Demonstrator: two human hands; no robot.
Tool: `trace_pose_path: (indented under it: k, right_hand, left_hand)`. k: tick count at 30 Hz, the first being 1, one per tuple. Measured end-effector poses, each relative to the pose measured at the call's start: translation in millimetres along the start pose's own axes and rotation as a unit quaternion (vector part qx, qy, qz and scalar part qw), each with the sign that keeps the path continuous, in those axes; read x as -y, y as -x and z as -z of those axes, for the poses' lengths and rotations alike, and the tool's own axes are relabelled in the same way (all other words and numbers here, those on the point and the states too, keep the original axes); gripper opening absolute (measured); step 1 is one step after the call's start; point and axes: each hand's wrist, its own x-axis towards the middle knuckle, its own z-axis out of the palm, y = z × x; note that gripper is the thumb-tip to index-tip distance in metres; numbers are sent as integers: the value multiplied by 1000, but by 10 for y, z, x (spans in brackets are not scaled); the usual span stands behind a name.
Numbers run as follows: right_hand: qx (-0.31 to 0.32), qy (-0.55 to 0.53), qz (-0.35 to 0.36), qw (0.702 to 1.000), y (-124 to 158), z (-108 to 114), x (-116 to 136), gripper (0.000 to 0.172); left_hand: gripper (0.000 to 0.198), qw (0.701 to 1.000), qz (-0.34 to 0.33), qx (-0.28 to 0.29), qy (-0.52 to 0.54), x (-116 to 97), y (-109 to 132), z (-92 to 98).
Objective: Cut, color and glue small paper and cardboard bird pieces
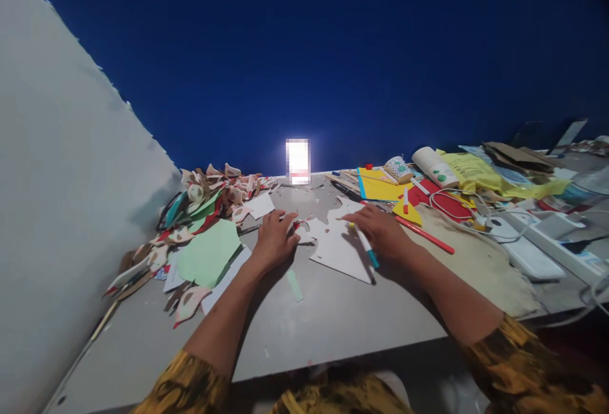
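My left hand (276,241) is low over the grey table. Its fingers are curled around a small white and red bit that I cannot make out, beside a torn-looking white paper scrap (306,234). My right hand (379,231) reaches in from the right, its fingers stretched over the edge of a white card (340,246) with a jagged, cut outline. Beneath that palm a white marker with a teal end (366,246) lies slanting across the card. Between my forearms a pale green paper strip (295,285) lies flat on the table.
Cut spotted paper shapes (190,305) and green sheets (210,252) are heaped at left. To the right lie a red marker (425,234), yellow card (380,184), a white roll (434,167), cloth (469,255), cables and a white power strip (556,246). A blue wall (304,52) stands behind.
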Motion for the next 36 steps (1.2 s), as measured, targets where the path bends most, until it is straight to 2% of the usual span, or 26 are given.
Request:
trace_pose_path:
  k: [4, 8, 12, 17, 19, 22, 23, 24, 26, 29, 32, 36]
  right_hand:
    - [40, 51, 65, 996, -48, -133, 253, 31]
    - [90, 87, 50, 991, -56, -207, 351, 26]
    - [112, 87, 30, 989, -63, -209, 357, 27]
    - [120, 88, 30, 988, -77, -218, 314, 29]
    - [112, 85, 31, 990, -73, -216, 289, 27]
    - [95, 85, 29, 991, -48, -216, 255, 22]
    - [88, 83, 27, 992, -36, -221, 246, 21]
    - [76, 78, 31, 994, -23, -227, 238, 21]
    - [46, 67, 39, 996, 4, -244, 221, 24]
    - [36, 50, 67, 996, 38, -263, 194, 23]
    - [12, 40, 86, 995, 58, -258, 160, 26]
    - [-26, 28, 103, 994, 68, -218, 117, 28]
  left_hand:
    - [44, 999, -33, 5, -18, -95, 9, -57]
    - [28, 999, -50, -4, -17, -127, -11, 9]
    - [11, 999, -29, 14, 15, -145, -25, 131]
    - [6, 992, 28, 34, 117, -213, 31, 249]
    - [9, 980, 33, 67, 186, -272, 85, 271]
    - [17, 945, 22, 164, 282, -411, 191, 279]
    - [16, 942, 4, 189, 278, -464, 221, 273]
    - [14, 948, -18, 191, 255, -514, 245, 263]
    - [14, 966, -39, 169, 191, -592, 264, 242]
    - [20, 982, -57, 133, 124, -618, 244, 267]
    - [24, 988, -78, 105, 81, -555, 248, 438]
    - [24, 992, -46, 110, 36, -396, 446, 742]
